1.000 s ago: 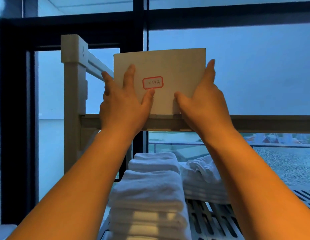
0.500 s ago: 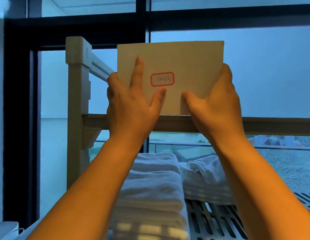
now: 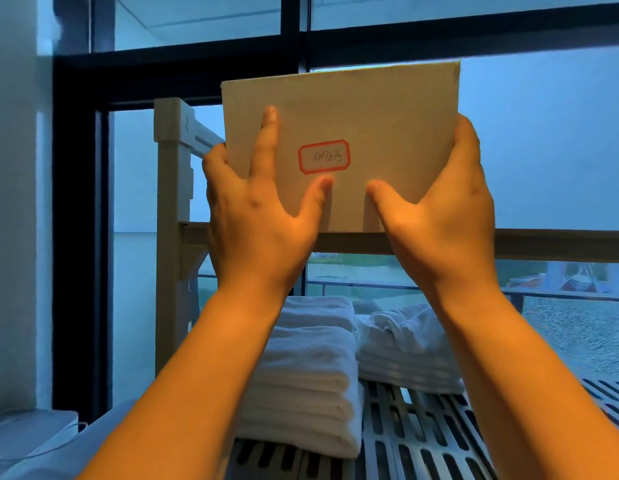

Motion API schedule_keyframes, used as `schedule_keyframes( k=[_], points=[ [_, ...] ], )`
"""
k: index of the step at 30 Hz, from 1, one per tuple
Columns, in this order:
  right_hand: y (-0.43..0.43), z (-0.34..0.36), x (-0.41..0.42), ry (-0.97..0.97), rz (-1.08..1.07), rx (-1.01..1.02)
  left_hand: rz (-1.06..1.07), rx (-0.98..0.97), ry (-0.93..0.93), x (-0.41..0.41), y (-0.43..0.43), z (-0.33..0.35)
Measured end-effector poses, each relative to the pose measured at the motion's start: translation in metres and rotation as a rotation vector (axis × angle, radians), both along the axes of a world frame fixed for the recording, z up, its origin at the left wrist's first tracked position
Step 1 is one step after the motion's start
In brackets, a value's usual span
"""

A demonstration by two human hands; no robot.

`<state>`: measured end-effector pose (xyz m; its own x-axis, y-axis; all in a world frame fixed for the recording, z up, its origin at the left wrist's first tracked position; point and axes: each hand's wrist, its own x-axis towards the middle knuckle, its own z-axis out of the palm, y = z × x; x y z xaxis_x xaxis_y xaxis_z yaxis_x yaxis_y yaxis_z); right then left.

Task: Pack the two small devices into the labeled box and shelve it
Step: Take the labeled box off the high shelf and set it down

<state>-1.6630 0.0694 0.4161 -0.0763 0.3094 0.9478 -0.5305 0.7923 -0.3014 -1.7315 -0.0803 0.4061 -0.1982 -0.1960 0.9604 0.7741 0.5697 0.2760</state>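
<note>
The box (image 3: pixel 339 98) stands upright in the middle of the frame, its broad tan face toward us and its top edge sloping a little up to the right. A red-bordered label (image 3: pixel 324 156) with handwriting sits near the centre of that face. The box's bottom edge meets the front rail of the upper shelf (image 3: pixel 543 244); whether it rests on the shelf, I cannot tell.

The rack is pale, with a post (image 3: pixel 169 202) rising at the left. Below lies a slatted lower shelf (image 3: pixel 422 438) bearing two stacks of folded white towels (image 3: pixel 311 375), side by side. Behind it all is a large dark-framed window (image 3: pixel 543 150) in bluish light.

To the right of the box, the space above the rail is open. To the left, the post stands just beside the box's edge.

The left hand (image 3: pixel 256 216) grips the left edge, fingers curled behind it, forefinger stretched up the face and thumb pressed below the label. The right hand (image 3: pixel 443 209) clamps the right edge, fingers wrapped round it and thumb pressed on the front.
</note>
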Motion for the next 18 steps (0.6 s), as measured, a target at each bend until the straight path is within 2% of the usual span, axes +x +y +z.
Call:
schedule_keyframes(
  k=[11, 18],
  points=[
    [-0.008, -0.03, 0.059, 0.005, 0.103, -0.049, -0.019, 0.035, 0.066, 0.061, -0.008, -0.027],
    [-0.033, -0.043, 0.105, -0.015, 0.043, -0.053, -0.087, 0.038, 0.058, 0.099, -0.033, -0.038]
  ],
)
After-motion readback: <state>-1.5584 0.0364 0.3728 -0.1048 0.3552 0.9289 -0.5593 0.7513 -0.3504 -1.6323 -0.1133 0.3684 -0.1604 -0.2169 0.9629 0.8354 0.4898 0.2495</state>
